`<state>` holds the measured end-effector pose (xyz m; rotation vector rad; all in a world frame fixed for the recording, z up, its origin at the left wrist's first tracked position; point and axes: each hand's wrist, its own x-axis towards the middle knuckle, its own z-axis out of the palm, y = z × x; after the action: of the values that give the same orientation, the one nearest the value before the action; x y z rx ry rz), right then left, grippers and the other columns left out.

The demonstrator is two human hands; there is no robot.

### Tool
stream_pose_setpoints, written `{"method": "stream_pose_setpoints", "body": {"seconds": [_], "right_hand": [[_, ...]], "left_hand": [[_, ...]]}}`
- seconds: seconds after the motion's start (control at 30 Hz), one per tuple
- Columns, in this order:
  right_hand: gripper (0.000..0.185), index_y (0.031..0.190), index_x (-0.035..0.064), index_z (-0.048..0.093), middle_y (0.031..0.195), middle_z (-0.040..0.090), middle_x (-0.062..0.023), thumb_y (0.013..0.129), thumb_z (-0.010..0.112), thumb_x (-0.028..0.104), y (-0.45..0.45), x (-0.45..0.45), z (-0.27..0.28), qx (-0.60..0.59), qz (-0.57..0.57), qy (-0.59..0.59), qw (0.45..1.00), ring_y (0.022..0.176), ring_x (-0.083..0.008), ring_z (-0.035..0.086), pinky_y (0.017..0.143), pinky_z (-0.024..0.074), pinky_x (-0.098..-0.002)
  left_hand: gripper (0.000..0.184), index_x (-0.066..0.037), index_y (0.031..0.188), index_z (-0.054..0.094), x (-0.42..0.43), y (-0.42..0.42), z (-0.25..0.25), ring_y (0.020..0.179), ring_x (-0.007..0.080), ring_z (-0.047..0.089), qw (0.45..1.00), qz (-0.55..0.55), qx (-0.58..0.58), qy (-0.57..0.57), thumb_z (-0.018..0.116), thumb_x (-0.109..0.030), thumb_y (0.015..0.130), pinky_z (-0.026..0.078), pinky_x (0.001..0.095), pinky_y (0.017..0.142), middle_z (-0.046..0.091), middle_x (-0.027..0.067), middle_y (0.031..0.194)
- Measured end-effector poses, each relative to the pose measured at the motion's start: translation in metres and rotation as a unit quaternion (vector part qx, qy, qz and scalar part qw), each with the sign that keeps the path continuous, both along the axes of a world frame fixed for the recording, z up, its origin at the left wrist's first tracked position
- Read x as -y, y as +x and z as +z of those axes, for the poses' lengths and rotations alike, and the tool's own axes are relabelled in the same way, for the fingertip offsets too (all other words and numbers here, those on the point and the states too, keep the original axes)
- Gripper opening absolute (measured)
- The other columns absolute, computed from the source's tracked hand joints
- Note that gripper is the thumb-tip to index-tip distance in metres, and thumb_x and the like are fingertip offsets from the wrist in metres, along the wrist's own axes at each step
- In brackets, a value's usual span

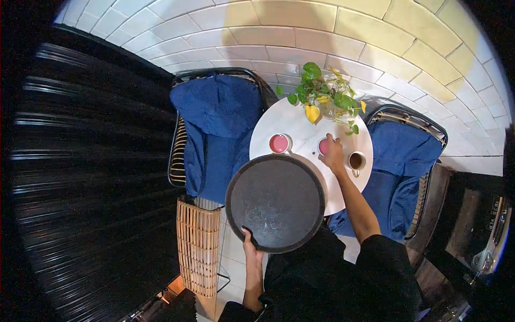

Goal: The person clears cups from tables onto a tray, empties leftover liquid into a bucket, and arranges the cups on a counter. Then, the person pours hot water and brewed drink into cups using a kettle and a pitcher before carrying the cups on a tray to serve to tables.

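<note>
My left hand [251, 246] holds a round black tray [274, 201] by its lower left rim, thumb on top; nothing stands on the tray. It overlaps the front of a round white table [263, 123]. My right hand [332, 154] reaches over the table, its fingers closed on a cup with pink contents [323, 146]. A second cup with pink contents [279, 143] sits on the table to the left, just beyond the tray. To the right of my right hand stands a cup with dark brown contents [356, 160].
A plant [343, 101] in a glass vase is at the table's back, by the tiled wall [300, 37]. Chairs with blue covers stand left [220, 123] and right [402, 155]. A slatted wicker piece [197, 247] is at lower left, near the black corrugated wall [96, 161].
</note>
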<state>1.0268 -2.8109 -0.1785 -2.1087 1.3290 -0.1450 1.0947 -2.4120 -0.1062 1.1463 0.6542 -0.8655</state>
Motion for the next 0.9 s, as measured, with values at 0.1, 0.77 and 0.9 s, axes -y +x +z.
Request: {"method": "stream_pose_setpoints", "body": {"seconds": [0.1,0.77,0.9], "right_hand": [[0.087,0.129,0.0132,0.035,0.114,0.046,-0.0275,0.054,0.079,0.012,-0.003,-0.005,0.023,0.008,0.027,-0.026,0.999,0.104,-0.0473,0.048,0.088,0.0439,-0.0503],[0.095,0.134,0.0102,0.032,0.121,0.039,-0.0230,0.053,0.081,0.015,-0.074,-0.224,0.160,0.000,0.080,-0.006,0.997,0.110,-0.0436,0.044,0.089,0.0463,-0.0473],[0.091,0.133,0.0076,0.035,0.117,0.040,-0.0234,0.054,0.080,0.010,-0.097,-0.280,0.174,0.042,0.022,-0.022,0.999,0.106,-0.0441,0.045,0.086,0.0467,-0.0480]], "left_hand": [[0.070,-0.006,0.138,0.032,-0.010,0.003,-0.006,0.124,0.0316,0.040,1.000,-0.004,0.009,0.002,0.046,-0.053,0.089,0.034,0.0497,0.102,0.040,0.0121,0.138],[0.055,-0.005,0.134,0.037,-0.032,0.043,-0.002,0.113,0.0325,0.051,0.967,-0.235,0.005,-0.104,0.056,-0.033,0.090,0.044,0.0488,0.093,0.047,0.0159,0.130],[0.051,-0.006,0.132,0.039,-0.042,0.047,-0.005,0.113,0.0315,0.051,0.949,-0.297,-0.053,-0.095,0.055,-0.033,0.092,0.045,0.0483,0.092,0.049,0.0147,0.128]]}}
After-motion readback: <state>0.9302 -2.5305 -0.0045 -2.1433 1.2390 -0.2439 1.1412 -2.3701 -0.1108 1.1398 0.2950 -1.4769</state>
